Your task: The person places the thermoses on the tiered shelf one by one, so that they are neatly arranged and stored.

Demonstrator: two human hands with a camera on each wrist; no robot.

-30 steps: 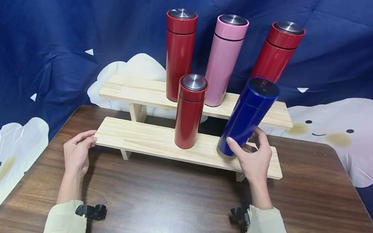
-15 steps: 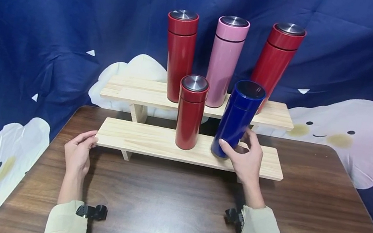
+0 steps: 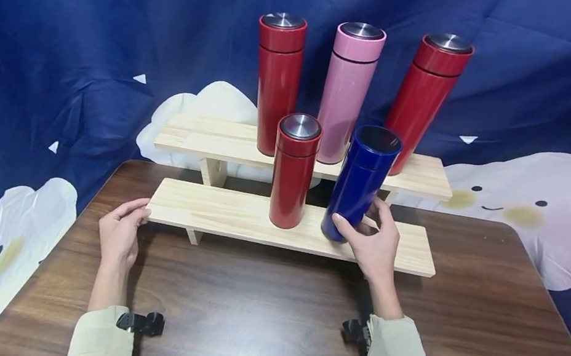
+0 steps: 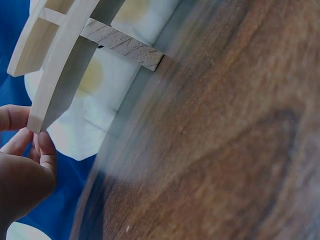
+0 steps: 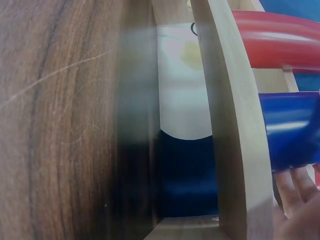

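Observation:
A blue thermos flask (image 3: pixel 360 183) with a dark lid stands at the right part of the lower board of a two-tier wooden shelf (image 3: pixel 213 210). My right hand (image 3: pixel 377 242) holds it low down, thumb in front and fingers round its right side. In the right wrist view, the blue flask (image 5: pixel 290 130) rises from the board with fingers beside it. Left of it a red thermos flask (image 3: pixel 292 179) stands upright. My left hand (image 3: pixel 120 233) pinches the left end of the lower board, fingers and thumb on either side of it in the left wrist view.
On the upper tier stand a red flask (image 3: pixel 277 89), a pink flask (image 3: pixel 345 100) and another red flask (image 3: pixel 425 100). The shelf stands on a brown wooden table (image 3: pixel 241 314), with a blue curtain (image 3: pixel 94 4) hanging behind.
My right hand has moved left along the lower board with the blue flask, which now stands nearer the red one. My left hand stays at the board's end.

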